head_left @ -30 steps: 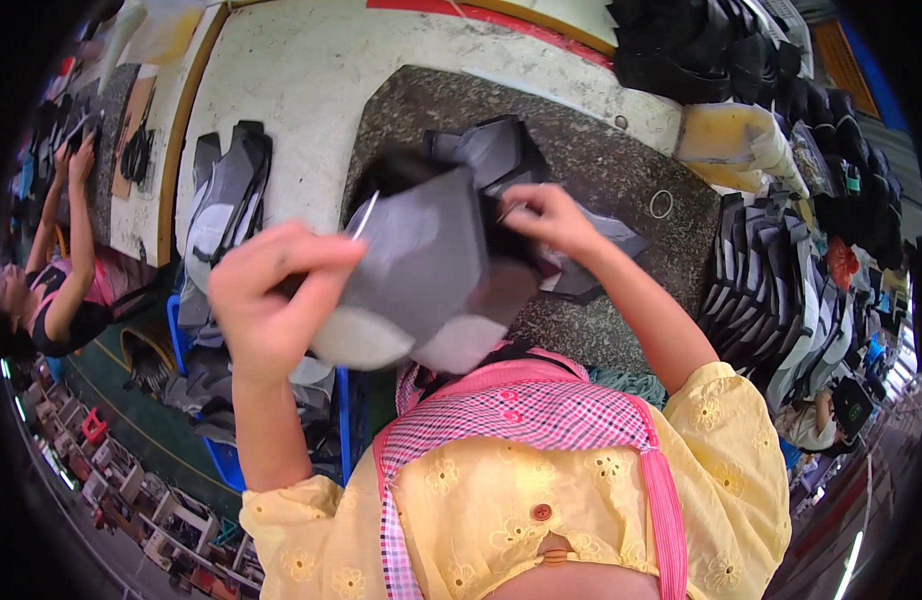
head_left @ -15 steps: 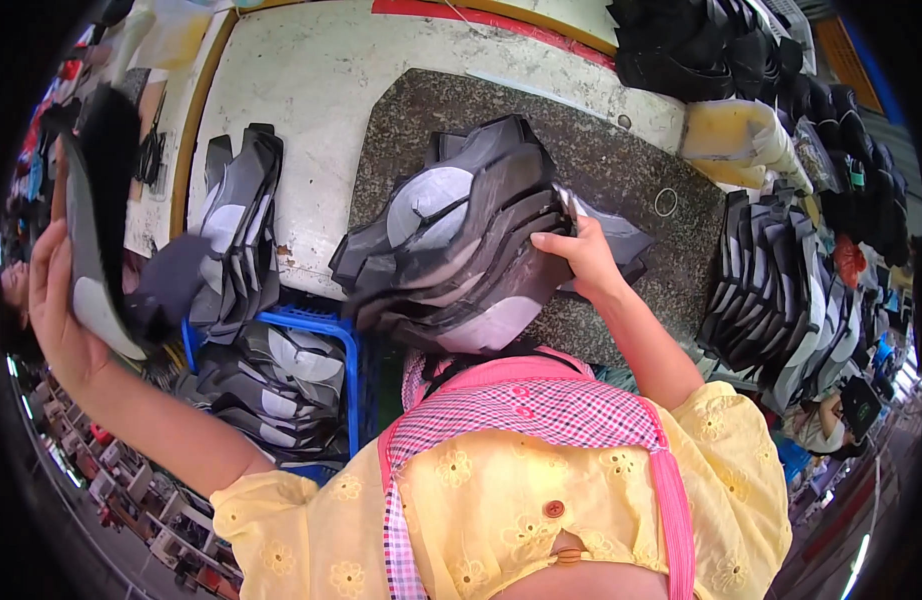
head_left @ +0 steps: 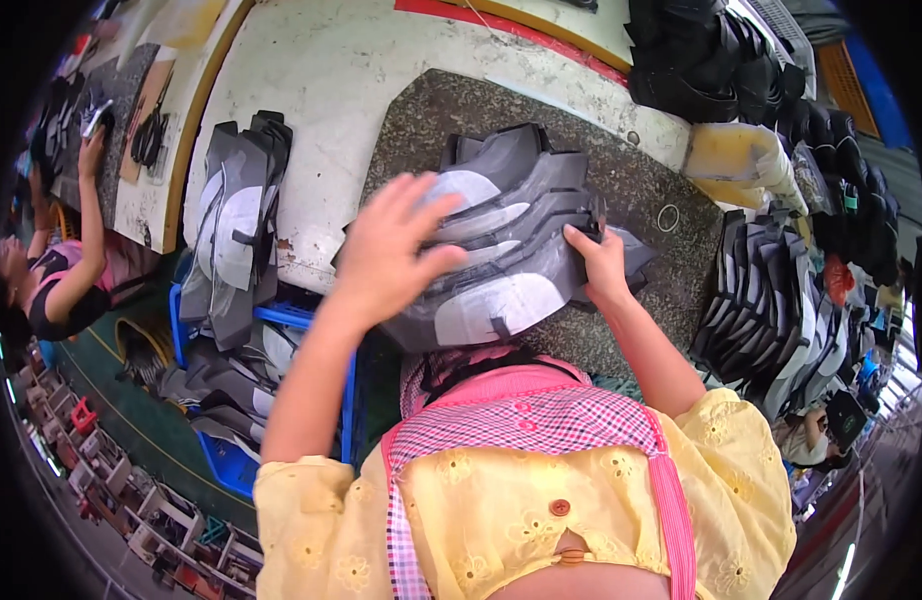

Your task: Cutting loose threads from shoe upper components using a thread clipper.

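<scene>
A fanned stack of dark-grey shaped pieces with light-grey patches, like shoe uppers (head_left: 506, 310), lies partly on the speckled dark board (head_left: 421, 115) and overhangs its near side. My left hand (head_left: 386, 255) is spread over the stack's left part, slightly blurred and holding nothing; whether it touches the pieces I cannot tell. On the stack's right edge my right hand (head_left: 603, 262) grips several layers, thumb on top and other fingers mostly hidden beneath. A smaller pile of such pieces (head_left: 239, 215) rests at the table's left edge, its top piece showing a light patch.
Below the left edge, a blue basket (head_left: 353, 395) holds more pieces. Another row of pieces (head_left: 766, 290) stands at right, with black padded items (head_left: 681, 60) at far right. A loose ring (head_left: 667, 217) lies on the board. A co-worker (head_left: 71, 270) sits far left, beside black-handled scissors (head_left: 151, 140).
My left hand has let go of the piece it held out at far left and swung right over the stack. The left pile has a piece newly on top. My right hand keeps its grip.
</scene>
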A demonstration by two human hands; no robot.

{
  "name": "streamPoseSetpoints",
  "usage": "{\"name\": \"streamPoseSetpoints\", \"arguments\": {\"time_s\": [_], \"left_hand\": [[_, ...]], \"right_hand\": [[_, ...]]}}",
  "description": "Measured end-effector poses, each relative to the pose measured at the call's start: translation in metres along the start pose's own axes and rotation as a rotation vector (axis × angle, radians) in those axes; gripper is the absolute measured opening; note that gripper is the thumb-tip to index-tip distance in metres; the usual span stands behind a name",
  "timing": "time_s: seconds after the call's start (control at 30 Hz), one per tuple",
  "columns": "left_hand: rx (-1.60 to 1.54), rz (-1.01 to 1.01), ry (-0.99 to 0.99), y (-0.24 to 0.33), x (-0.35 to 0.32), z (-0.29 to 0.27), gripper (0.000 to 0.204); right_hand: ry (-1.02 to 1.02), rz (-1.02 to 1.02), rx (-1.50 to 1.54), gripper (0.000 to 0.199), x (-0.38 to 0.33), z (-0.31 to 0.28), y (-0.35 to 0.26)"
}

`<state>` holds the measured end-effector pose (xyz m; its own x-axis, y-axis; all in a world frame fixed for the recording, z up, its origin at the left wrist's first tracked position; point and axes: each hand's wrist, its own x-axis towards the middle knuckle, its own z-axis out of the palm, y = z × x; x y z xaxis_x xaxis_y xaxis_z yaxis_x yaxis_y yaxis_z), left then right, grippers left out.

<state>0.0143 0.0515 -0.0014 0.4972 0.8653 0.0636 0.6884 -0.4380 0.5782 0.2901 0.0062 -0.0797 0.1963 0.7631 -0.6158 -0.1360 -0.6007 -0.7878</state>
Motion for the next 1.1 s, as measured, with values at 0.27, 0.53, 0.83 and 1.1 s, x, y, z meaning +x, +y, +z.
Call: {"name": "streamPoseSetpoints", "arguments": {"time_s": [0.27,0.53,0.83,1.1], "left_hand": [[0.007,-0.360,-0.046,-0.043,0.014,0.067,0.049],[0.056,-0.245,0.337,-0.041,0.028,0.071,0.029],[0.043,-0.141,-0.030,0.008,0.032,0.083,0.043],[-0.091,-0.262,-0.197,-0.014,0.062,0.093,0.033]], "right_hand": [[0.175,-0.487,-0.664,0.031,0.031,-0.046,-0.055],[0.001,-0.705,-0.985,0.036,0.148,0.073,-0.144],[0.143,-0.637,-1.234,0.042,0.270,0.150,-0.125],[-0.719,-0.558,-0.722,0.021,0.194,0.072,-0.134]]}}
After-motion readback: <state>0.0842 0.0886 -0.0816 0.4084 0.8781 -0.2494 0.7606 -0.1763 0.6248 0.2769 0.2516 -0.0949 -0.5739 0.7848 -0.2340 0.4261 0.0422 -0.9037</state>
